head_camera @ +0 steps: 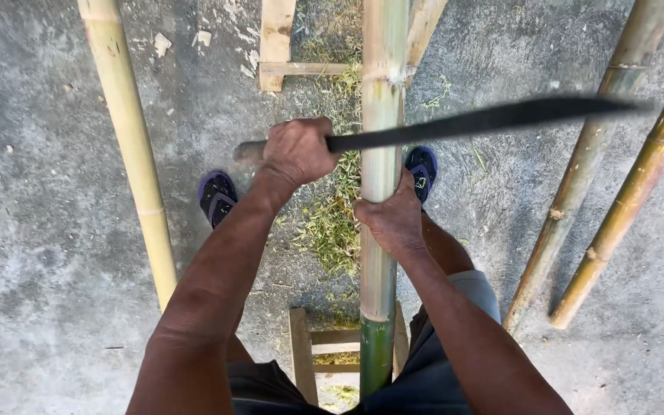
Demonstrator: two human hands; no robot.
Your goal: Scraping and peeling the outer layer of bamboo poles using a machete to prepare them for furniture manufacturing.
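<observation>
A long bamboo pole (382, 92) runs away from me between my feet, pale along most of its length and green at the near end. My right hand (393, 219) is wrapped around it at mid-length. My left hand (295, 150) is closed on the handle of a dark machete (486, 121). The long blade reaches out to the right, crossing over the pole just above my right hand. Green-yellow shavings (332, 223) lie on the concrete below the pole.
A wooden stand (309, 346) carries the pole's near end and another wooden frame (278, 46) stands at the far end. One loose bamboo pole (128, 154) lies to the left, two more (593, 161) (639, 184) to the right. My sandalled feet (217, 196) (423, 167) flank the pole.
</observation>
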